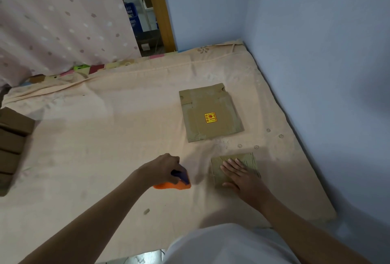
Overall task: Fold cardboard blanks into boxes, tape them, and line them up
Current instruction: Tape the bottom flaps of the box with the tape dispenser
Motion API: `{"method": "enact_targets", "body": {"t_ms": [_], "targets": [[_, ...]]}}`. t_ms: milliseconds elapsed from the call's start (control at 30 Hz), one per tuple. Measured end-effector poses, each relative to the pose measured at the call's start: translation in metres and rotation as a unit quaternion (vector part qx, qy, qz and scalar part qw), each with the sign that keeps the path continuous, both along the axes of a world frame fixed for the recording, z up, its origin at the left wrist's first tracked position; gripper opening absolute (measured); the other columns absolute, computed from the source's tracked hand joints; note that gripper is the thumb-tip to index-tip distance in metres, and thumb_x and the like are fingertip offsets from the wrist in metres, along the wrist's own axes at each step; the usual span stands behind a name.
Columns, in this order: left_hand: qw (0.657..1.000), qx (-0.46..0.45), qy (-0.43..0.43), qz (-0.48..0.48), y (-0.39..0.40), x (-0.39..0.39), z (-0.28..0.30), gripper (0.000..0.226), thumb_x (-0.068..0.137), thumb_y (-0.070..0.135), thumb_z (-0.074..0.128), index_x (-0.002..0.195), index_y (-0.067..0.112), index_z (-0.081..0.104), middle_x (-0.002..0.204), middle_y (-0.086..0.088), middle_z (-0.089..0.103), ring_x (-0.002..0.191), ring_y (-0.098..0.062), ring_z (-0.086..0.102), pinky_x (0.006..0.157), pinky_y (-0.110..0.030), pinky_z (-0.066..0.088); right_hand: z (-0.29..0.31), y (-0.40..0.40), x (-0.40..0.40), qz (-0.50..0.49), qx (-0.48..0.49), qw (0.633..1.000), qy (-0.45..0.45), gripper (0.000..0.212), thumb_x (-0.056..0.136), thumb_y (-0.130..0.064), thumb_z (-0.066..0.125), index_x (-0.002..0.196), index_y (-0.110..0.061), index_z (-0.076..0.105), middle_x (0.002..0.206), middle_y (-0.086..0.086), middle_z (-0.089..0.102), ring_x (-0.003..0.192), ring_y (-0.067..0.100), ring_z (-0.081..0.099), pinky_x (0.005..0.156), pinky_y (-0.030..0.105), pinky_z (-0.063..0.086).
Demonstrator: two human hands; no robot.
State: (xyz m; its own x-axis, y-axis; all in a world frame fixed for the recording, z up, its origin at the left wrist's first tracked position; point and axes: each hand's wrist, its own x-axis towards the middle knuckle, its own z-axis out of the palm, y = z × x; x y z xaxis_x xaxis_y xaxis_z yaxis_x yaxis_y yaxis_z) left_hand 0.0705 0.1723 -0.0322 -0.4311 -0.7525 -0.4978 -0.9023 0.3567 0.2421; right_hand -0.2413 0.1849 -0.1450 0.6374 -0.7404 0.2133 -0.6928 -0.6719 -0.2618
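Note:
A small taped cardboard box (pixel 244 159) lies on the peach bedsheet at lower right. My right hand (pixel 242 176) rests flat on top of it, fingers straight. To its left, my left hand (pixel 166 167) grips an orange and blue tape dispenser (pixel 176 183) that touches the sheet. Farther back lies a flat cardboard blank (pixel 210 112) with a yellow and red sticker on it. At the left edge stands a row of folded boxes (pixel 12 143), side by side.
The peach sheet (pixel 105 137) covers a mattress that meets a blue wall (pixel 316 73) on the right. A pink dotted curtain (pixel 52 21) hangs at the back left beside a wooden door frame (pixel 162 10). A small scrap (pixel 146 211) lies on the sheet near me.

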Motion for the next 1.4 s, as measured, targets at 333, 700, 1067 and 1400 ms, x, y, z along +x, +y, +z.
{"method": "enact_targets", "body": {"t_ms": [333,700,1067,1400], "targets": [[0.975,-0.207,-0.058,0.057,0.050,-0.011,-0.055,0.048,0.040,0.012,0.093,0.086,0.007,0.079,0.108,-0.011,0.070,0.095,-0.031,0.056,0.067,-0.032,0.053,0.000,-0.001,0.002,-0.016,0.044,0.999,-0.011,0.059,0.104,-0.051,0.036,0.136,-0.007,0.061,0.144,0.005,0.056,0.139,0.020,0.047,0.122,0.034,0.023],[0.967,-0.066,0.112,0.218,0.104,-0.077,-0.102,0.057,0.090,-0.007,0.040,0.146,-0.002,0.039,0.161,-0.017,0.020,0.150,-0.032,0.018,0.121,-0.026,0.014,0.017,0.000,0.005,-0.023,0.129,0.990,0.061,0.069,0.103,-0.057,0.024,0.135,-0.009,0.062,0.142,0.005,0.058,0.135,0.021,0.051,0.121,0.027,0.014],[0.879,-0.136,0.223,0.400,0.062,-0.147,-0.043,0.034,0.083,0.007,0.041,0.109,0.005,0.064,0.099,-0.013,0.068,0.094,-0.033,0.060,0.078,-0.040,0.049,0.026,-0.005,0.004,0.004,0.148,0.983,0.104,0.065,0.098,-0.016,0.056,0.157,-0.013,0.029,0.164,-0.003,0.020,0.153,0.016,0.012,0.120,0.028,-0.017],[0.767,-0.005,0.280,0.577,0.050,-0.174,-0.033,0.026,0.102,0.016,0.038,0.110,0.007,0.061,0.081,-0.005,0.060,0.073,-0.021,0.056,0.058,-0.028,0.036,0.042,-0.003,0.001,0.014,0.258,0.962,0.091,0.065,0.104,-0.015,0.042,0.161,-0.019,0.010,0.167,-0.007,0.005,0.153,0.010,-0.008,0.121,0.033,-0.018]]}}
